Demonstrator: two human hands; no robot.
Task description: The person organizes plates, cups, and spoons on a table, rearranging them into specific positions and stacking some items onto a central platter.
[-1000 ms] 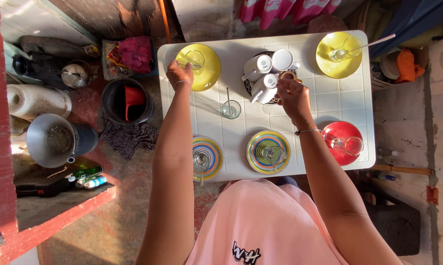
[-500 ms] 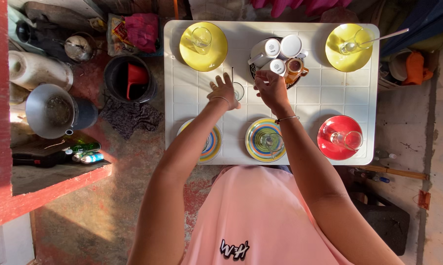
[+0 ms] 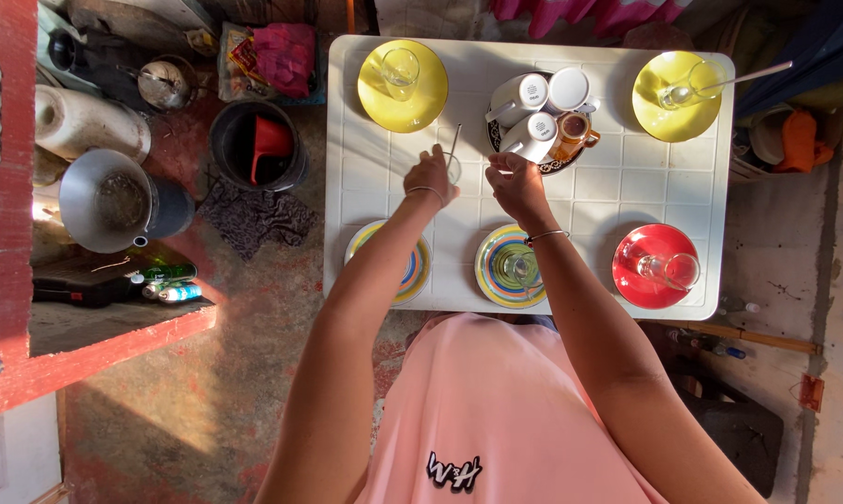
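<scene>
A single head-worn camera is looking straight down from well above over the person's pink-shirted chest and both outstretched arms, taking in the whole white table (image 3: 618, 191) ahead and the cluttered floor (image 3: 207, 373) to the left, with no second view sharing anything.

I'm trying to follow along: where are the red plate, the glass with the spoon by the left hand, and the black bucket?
Red plate (image 3: 638, 287): head view, bare rim.
Glass (image 3: 452, 168): head view, rim beside left hand (image 3: 431, 175).
Black bucket (image 3: 230, 149): head view, inner wall.
</scene>
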